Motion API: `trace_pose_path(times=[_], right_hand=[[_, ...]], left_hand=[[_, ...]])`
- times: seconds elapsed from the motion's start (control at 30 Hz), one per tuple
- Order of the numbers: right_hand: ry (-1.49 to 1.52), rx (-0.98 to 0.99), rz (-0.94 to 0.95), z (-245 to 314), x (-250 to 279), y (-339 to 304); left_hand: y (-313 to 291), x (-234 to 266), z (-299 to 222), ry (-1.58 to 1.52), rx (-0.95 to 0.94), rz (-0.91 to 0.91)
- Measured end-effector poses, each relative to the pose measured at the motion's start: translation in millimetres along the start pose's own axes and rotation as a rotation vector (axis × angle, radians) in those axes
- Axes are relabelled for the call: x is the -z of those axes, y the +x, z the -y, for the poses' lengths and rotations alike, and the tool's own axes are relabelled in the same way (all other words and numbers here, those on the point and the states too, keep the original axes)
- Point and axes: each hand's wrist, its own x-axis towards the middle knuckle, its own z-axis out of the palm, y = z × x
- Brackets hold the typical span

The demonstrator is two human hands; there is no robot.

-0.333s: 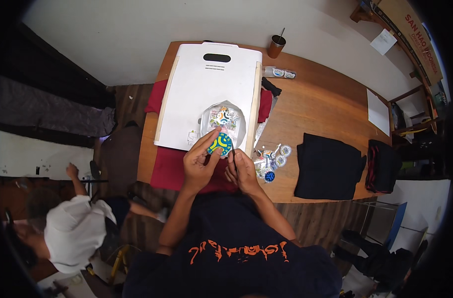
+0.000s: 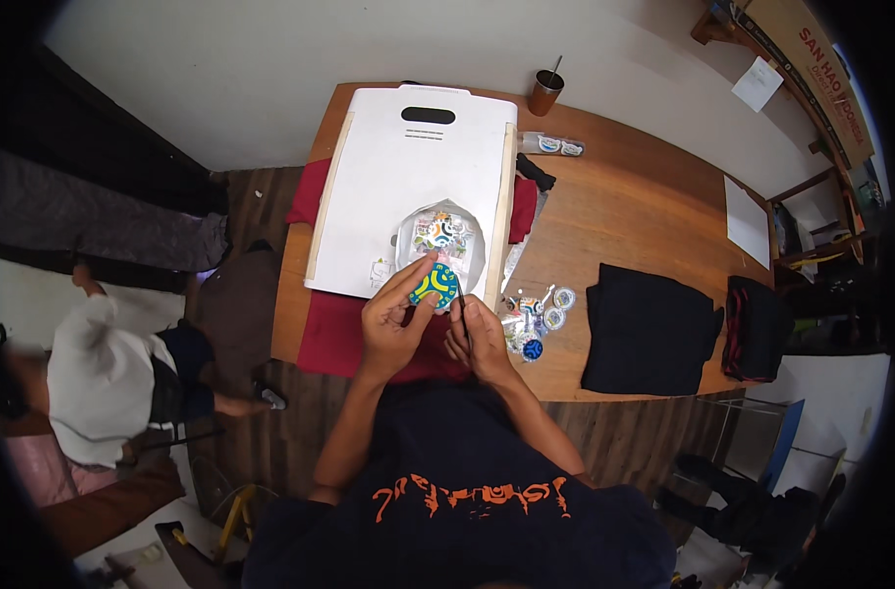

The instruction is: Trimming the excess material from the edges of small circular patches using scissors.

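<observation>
My left hand (image 2: 390, 326) pinches a round blue-green patch (image 2: 432, 285) with a yellow curved design between thumb and fingers. My right hand (image 2: 482, 346) grips a slim black tool (image 2: 461, 306), its upper end against or close to the patch's right edge; whether it is a knife or tweezers is too small to tell. Just beyond the patch, colourful printed pieces (image 2: 441, 232) lie in a rounded opening in a white board (image 2: 369, 196). Dark red cloth (image 2: 329, 334) shows from under the board.
Right of my hands lie small round pieces in clear plastic (image 2: 555, 318) and a dark blue disc (image 2: 533, 349). Folded black cloth (image 2: 644, 329) rests farther right on the wooden table (image 2: 644, 196). A brown cup (image 2: 545, 93) with a straw stands at the back. Another person (image 2: 104, 368) is at left.
The patch has turned slightly in my left hand, while both hands stay almost in place. The other person has shifted leftward and farther away, one arm reaching forward.
</observation>
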Motion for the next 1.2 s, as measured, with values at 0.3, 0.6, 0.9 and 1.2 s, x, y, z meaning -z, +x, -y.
trace_pose_path(times=[0.3, 0.6, 0.9, 1.2], right_hand=[[-0.039, 0.071, -0.099, -2, 1, 6], [-0.079, 0.073, -0.279, -17, 11, 14], [-0.27, 0.246, -0.362, -24, 10, 19], [-0.274, 0.254, -0.414, -31, 12, 16]], left_hand=[[-1, 4, 8, -0.02, 0.032, 0.02], [-13, 5, 28, -0.096, 0.214, 0.185], [-15, 8, 32, -0.038, 0.229, 0.21], [-19, -1, 33, -0.034, 0.138, 0.17]])
